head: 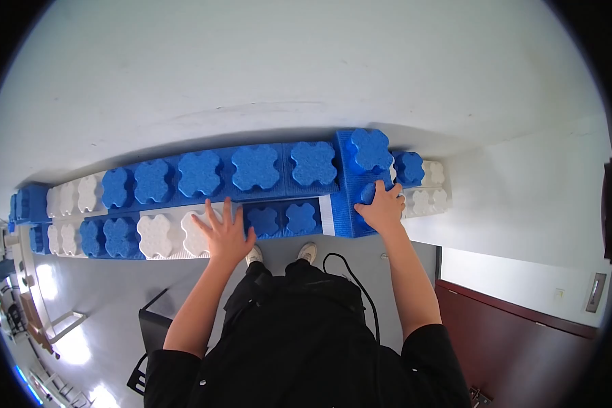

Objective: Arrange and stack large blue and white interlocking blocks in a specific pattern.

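Large blue and white foam building blocks with clover-shaped studs stand in a long double row against the wall. My left hand (228, 235), fingers spread, rests on or just over a white block (176, 206) in the near row. Right of it, a lower blue block (282, 204) shows two studs. My right hand (384, 206) is at the near stud of a blue block (344, 178) that lies crosswise, its fingers curved about the stud; whether it grips is unclear. The far stud (371, 149) of that block is uncovered.
A pale wall (296, 66) runs behind the blocks. Smaller-looking white blocks (428, 201) stand at the right. A dark red door or panel (510, 336) is at lower right, a black chair (155, 326) at lower left. A black cable (370, 296) hangs beside my body.
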Demonstrator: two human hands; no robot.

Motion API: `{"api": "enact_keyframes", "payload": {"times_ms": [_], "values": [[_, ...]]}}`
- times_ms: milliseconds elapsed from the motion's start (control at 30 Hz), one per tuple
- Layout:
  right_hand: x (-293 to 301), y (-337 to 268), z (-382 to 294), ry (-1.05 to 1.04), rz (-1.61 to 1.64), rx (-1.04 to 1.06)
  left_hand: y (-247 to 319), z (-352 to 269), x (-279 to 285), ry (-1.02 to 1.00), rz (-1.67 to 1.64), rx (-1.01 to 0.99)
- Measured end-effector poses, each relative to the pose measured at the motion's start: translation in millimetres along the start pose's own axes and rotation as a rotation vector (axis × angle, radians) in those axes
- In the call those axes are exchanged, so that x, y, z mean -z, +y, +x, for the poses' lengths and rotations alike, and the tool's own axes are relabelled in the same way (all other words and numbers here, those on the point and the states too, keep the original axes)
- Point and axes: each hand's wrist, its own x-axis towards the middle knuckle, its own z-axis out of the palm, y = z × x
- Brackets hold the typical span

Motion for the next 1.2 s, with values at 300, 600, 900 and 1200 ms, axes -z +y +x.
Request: {"api": "enact_keyframes", "payload": {"times_ms": [300, 600, 900, 1200], "values": [[-20, 11, -10, 0.21, 0.15, 0.056, 1, 1, 2, -0.003, 0.011, 0.004], [-24, 16, -14, 0.226, 0.195, 0.042, 2, 1, 2, -0.007, 0.004, 0.012], [-25, 17, -13, 0.244, 0.22, 0.035, 1, 0, 1, 0.013, -0.001, 0.002], [0, 28, -24, 0.199, 0.266, 0.016, 0, 0, -1, 0.013, -0.02, 0.001]]}}
